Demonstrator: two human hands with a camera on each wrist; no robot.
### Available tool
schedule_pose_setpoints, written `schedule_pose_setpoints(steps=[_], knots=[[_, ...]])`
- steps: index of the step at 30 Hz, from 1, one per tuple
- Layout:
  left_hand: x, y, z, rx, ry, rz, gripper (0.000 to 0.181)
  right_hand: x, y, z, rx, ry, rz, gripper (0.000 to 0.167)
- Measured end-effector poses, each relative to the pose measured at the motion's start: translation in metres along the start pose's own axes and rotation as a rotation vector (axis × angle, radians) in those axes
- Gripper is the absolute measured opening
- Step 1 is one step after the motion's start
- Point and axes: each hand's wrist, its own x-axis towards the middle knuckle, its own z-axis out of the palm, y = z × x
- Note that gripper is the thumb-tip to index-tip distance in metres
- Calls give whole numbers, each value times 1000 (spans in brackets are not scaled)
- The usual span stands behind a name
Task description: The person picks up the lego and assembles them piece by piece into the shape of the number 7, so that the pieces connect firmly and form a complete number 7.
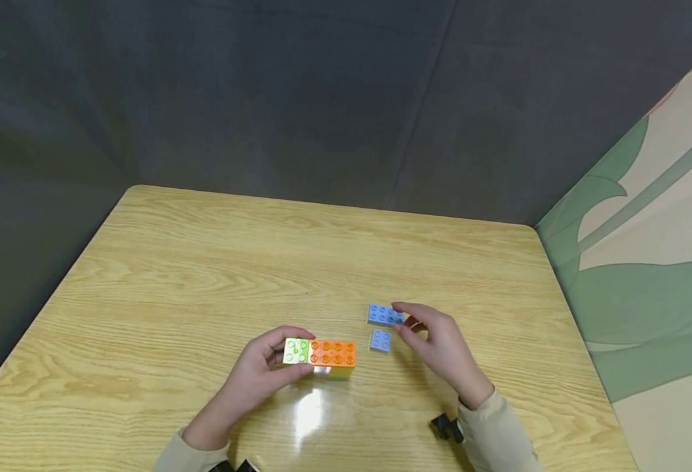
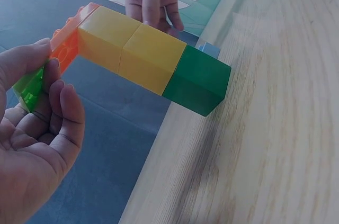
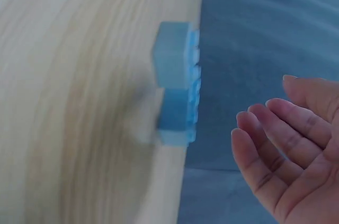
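Observation:
My left hand [image 1: 263,368] pinches the light green end [image 1: 295,351] of a brick assembly; an orange brick [image 1: 332,353] lies along its top. In the left wrist view two yellow bricks [image 2: 127,44] and a dark green brick [image 2: 197,80] run down from the orange one. My right hand [image 1: 443,347], fingers relaxed and apart, is just above the right end of a long blue brick [image 1: 381,314]. A small blue brick [image 1: 380,341] lies in front of it. The right wrist view has a gap between the right hand [image 3: 291,147] and both blue bricks [image 3: 172,54].
The wooden table [image 1: 204,262] reaches a dark curtain [image 1: 263,98] at the back. A patterned cloth [image 1: 658,295] with green leaves hangs at the right. Black wrist-worn parts [image 1: 446,427] show beside the right sleeve [image 1: 496,432], and others by the left sleeve.

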Motion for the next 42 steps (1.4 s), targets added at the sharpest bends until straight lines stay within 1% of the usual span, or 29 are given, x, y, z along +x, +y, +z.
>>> schedule_pose_setpoints(steps=[7,14,24,33,38,42], knots=[[0,0,1,11,2,12,36,5,14,3,-23,-39,68,36],[0,-1,0,18,4,7,36,10,23,7,-43,-60,101,40],[0,-1,0,23,8,8,35,13,27,12,-98,-68,107,44],[0,-2,0,2,-2,13,36,16,27,14,-172,-131,196,45],[0,-2,0,-12,-2,2,36,18,28,15,-189,-150,216,45],[0,-2,0,-17,-3,-6,36,18,30,16,-202,-147,205,44]])
